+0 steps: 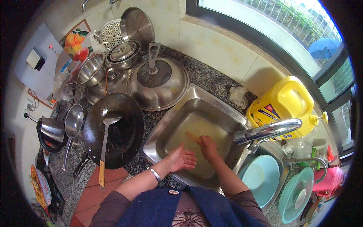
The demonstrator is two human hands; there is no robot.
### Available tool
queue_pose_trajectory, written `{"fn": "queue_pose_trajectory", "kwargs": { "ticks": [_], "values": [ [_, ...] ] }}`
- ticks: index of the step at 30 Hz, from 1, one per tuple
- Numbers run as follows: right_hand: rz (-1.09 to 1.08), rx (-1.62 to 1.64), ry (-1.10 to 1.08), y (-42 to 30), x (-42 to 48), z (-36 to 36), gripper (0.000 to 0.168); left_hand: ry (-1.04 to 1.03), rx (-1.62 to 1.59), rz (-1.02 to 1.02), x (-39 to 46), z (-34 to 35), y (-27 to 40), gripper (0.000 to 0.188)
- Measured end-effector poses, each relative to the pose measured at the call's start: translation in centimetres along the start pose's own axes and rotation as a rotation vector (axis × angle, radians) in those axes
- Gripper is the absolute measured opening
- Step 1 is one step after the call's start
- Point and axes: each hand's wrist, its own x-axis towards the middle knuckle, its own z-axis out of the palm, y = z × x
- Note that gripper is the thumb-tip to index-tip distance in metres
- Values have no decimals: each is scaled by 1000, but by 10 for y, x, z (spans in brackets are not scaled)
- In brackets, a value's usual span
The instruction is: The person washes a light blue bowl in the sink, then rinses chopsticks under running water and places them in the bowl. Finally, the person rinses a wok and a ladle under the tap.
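Cloudy water stands in a stainless steel sink basin. My right hand reaches down into the basin, its fingers on one end of a flat, orange-brown item at the water; what the item is I cannot tell. To its left, my left hand is over the basin's near left part, palm partly up, fingers apart, holding nothing. A silver bracelet is on the left wrist. The chrome faucet arches at the basin's right side.
Left of the sink are a black wok with a metal spatula and a large domed steel lid. A yellow pump jug stands behind the faucet. Blue and green plastic basins are at the right. Steel pots fill the back left corner.
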Motion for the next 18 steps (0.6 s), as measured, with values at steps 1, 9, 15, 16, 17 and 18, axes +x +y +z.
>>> {"fn": "queue_pose_trajectory", "kwargs": {
  "ticks": [1,9,15,16,17,18],
  "values": [
    [-229,-300,0,4,-3,3,10,-94,-45,-29,-1,-3,1,53],
    [-644,-245,-64,18,9,9,18,26,164,-130,-3,-1,-16,31],
    [29,-282,369,72,16,15,19,181,237,-127,-13,15,-12,22],
    [276,-203,358,88,9,22,20,223,222,-108,-12,14,-13,21],
    [505,-94,317,100,-1,32,22,266,206,-92,-10,11,-15,22],
    [706,58,261,109,-10,43,25,301,192,-77,-7,8,-16,23]
  ]
}}
